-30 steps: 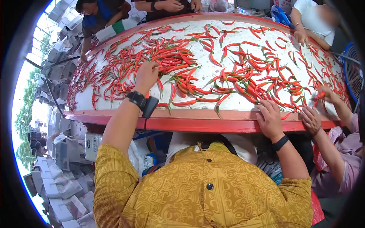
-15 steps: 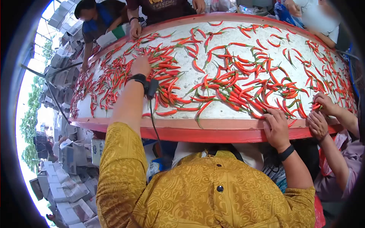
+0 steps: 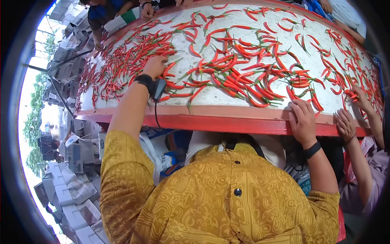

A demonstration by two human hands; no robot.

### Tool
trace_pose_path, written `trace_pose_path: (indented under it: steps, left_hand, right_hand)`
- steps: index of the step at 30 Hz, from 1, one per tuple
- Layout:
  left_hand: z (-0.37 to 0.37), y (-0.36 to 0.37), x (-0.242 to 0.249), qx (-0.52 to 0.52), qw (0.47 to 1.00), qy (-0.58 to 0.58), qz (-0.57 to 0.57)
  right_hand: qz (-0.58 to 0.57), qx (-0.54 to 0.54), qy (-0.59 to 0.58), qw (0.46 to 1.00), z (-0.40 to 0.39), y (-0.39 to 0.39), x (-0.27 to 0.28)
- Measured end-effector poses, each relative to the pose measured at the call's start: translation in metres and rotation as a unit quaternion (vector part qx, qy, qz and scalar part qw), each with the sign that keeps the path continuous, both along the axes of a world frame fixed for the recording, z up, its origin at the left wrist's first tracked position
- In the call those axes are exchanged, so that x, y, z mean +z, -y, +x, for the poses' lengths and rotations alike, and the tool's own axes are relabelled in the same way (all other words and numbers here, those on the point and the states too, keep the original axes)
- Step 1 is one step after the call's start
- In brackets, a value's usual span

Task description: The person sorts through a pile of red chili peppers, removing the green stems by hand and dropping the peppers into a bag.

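Note:
Red chili peppers with green stems lie spread over a white tabletop. My left hand is among them, left of the middle, its fingers curled down at the right edge of a dense chili pile. What lies under those fingers is hidden from me. A few chilies lie just right of that hand. My right hand rests on the near rim, fingers stretched out and lying flat, close to several chilies. No chili shows in it.
A raised red and pink rim runs along the table. At right, a co-worker's hand holds chilies, the other hand resting on the rim. More people's hands are at the far side. A cable hangs from my left wrist.
The view has shifted, so the table appears higher. Against the chilies, my left hand has come nearer to me and slightly right. My right hand stays at the rim, a little farther right.

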State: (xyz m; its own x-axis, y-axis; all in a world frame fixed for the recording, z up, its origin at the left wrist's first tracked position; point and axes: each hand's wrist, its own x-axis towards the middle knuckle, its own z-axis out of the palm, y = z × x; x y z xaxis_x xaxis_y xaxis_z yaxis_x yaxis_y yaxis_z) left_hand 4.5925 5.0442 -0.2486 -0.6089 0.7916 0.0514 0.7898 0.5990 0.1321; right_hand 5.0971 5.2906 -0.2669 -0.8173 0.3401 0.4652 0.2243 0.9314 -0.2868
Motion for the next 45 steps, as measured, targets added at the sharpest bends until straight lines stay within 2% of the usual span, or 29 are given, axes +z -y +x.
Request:
trace_pose_path:
  steps: [2, 3, 5, 6, 8, 9, 10, 11, 12, 14, 16, 18, 19, 21, 22, 24, 25, 27, 29, 33, 37, 40, 42, 43, 45]
  left_hand:
    - [0.02, -0.008, 0.019, 0.047, 0.994, -0.045, -0.091]
    - [0.022, -0.008, 0.021, 0.05, 0.993, -0.045, -0.093]
    - [0.022, -0.007, 0.027, 0.041, 0.993, -0.107, -0.005]
    - [0.017, -0.007, 0.032, 0.044, 0.993, -0.109, -0.006]
    - [0.005, 0.001, 0.041, 0.111, 0.954, -0.133, 0.246]
    - [0.003, 0.006, 0.048, 0.113, 0.953, -0.135, 0.245]
    - [0.003, 0.01, 0.057, 0.147, 0.906, 0.042, 0.394]
    - [0.004, 0.012, 0.063, 0.172, 0.807, 0.217, 0.522]
    - [0.016, 0.01, 0.065, 0.173, 0.807, 0.215, 0.522]
    - [0.058, 0.006, 0.062, 0.133, 0.869, 0.242, 0.411]
    - [0.118, -0.016, 0.049, 0.015, 0.962, 0.092, 0.255]
    - [0.158, -0.038, 0.043, 0.065, 0.991, 0.107, 0.038]
    - [0.154, -0.04, 0.027, 0.062, 0.991, 0.109, 0.041]
    - [0.131, -0.044, -0.019, 0.027, 0.995, 0.024, 0.09]
    - [0.118, -0.04, -0.02, 0.024, 0.995, 0.026, 0.092]
    - [0.097, -0.033, -0.016, 0.04, 0.984, -0.149, 0.083]
    - [0.11, -0.043, -0.005, 0.037, 0.984, -0.15, 0.084]
    - [0.141, -0.063, 0.022, 0.109, 0.973, -0.095, 0.178]
    - [0.176, -0.095, 0.032, 0.086, 0.987, 0.066, 0.119]
    - [0.267, -0.157, 0.018, -0.068, 0.982, 0.147, 0.093]
    - [0.287, -0.188, -0.011, -0.098, 0.987, 0.118, 0.052]
    - [0.257, -0.185, -0.02, -0.082, 0.986, 0.087, 0.115]
    - [0.242, -0.177, -0.015, -0.021, 0.998, -0.044, 0.037]
    - [0.236, -0.177, -0.008, -0.023, 0.998, -0.047, 0.036]
    - [0.225, -0.18, 0.004, 0.047, 0.996, -0.059, 0.043]
  right_hand:
    - [-0.003, -0.004, -0.004, 1.0, 0.008, -0.009, -0.002]
    - [0.004, -0.006, -0.004, 1.0, 0.013, -0.014, -0.004]
    - [0.005, -0.004, -0.007, 1.0, 0.021, -0.022, -0.006]
    - [0.011, -0.005, -0.01, 1.0, 0.024, -0.027, -0.007]
    - [0.007, -0.002, -0.009, 1.0, 0.032, -0.035, -0.006]
    - [0.004, -0.003, -0.006, 1.0, 0.035, -0.039, -0.006]
    - [0.003, 0.0, -0.006, 1.0, 0.039, -0.043, -0.006]
    - [0.003, 0.0, -0.007, 1.0, 0.043, -0.046, -0.006]
    - [0.004, -0.001, -0.009, 1.0, 0.046, -0.05, -0.006]
    - [-0.003, 0.001, -0.009, 1.0, 0.053, -0.058, -0.005]
    - [-0.009, -0.001, -0.009, 1.0, 0.061, -0.066, -0.005]
    - [-0.011, 0.004, -0.009, 1.0, 0.07, -0.073, -0.003]
    - [-0.008, 0.001, -0.007, 1.0, 0.074, -0.077, -0.004]
    - [-0.001, -0.005, -0.018, 1.0, 0.087, -0.09, -0.006]
    - [0.001, -0.007, -0.018, 1.0, 0.091, -0.094, -0.006]
    - [0.003, -0.005, -0.017, 1.0, 0.099, -0.102, -0.006]
    - [0.003, -0.007, -0.018, 1.0, 0.103, -0.107, -0.006]
    - [0.007, -0.006, -0.019, 1.0, 0.11, -0.115, -0.008]
    - [0.006, -0.008, -0.019, 1.0, 0.118, -0.122, -0.009]
    - [0.006, -0.008, -0.016, 1.0, 0.133, -0.139, -0.01]
    - [-0.002, -0.011, -0.013, 1.0, 0.15, -0.156, -0.011]
    - [-0.002, -0.012, -0.02, 1.0, 0.162, -0.167, -0.014]
    - [0.001, -0.009, -0.021, 1.0, 0.169, -0.176, -0.014]
    - [0.0, -0.012, -0.024, 1.0, 0.172, -0.18, -0.014]
    - [0.008, -0.008, -0.019, 1.0, 0.18, -0.187, -0.014]
